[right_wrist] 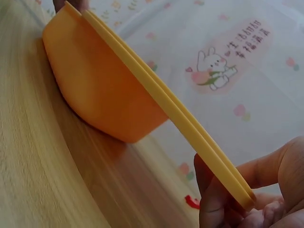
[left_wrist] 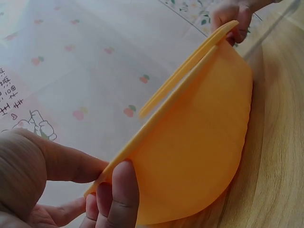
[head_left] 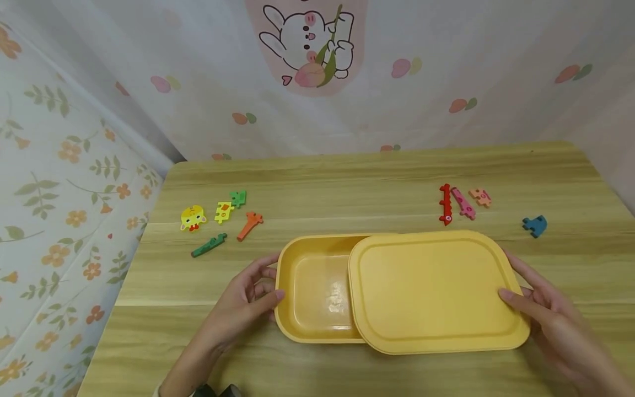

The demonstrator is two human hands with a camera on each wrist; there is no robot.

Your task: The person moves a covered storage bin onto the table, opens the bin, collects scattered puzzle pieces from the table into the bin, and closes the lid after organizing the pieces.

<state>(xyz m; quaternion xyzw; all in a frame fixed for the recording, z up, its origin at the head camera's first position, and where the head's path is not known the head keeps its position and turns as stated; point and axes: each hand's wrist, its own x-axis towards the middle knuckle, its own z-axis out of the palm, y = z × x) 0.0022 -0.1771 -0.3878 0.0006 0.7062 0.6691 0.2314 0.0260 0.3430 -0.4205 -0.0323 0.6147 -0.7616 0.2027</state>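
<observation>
A yellow plastic box [head_left: 317, 292] stands on the wooden table, its left part uncovered and bare inside. My left hand [head_left: 253, 298] pinches the box's left rim, thumb on top and fingers below, as the left wrist view shows. Over the right part of the box lies its yellow lid [head_left: 436, 292], shifted well to the right so that it overhangs the box. The right hand [head_left: 550, 314] grips the lid's right edge between thumb and fingers. In the right wrist view the lid [right_wrist: 175, 114] slants above the box wall [right_wrist: 99, 85].
Left on the table [head_left: 163, 292] lie a yellow animal-face piece [head_left: 192, 218], a yellow puzzle piece [head_left: 224, 212], green pieces [head_left: 209, 246] and an orange piece [head_left: 250, 225]. Behind the lid are red [head_left: 446, 204], pink [head_left: 463, 203] and peach pieces [head_left: 480, 197]; a blue piece [head_left: 534, 226] lies farther right.
</observation>
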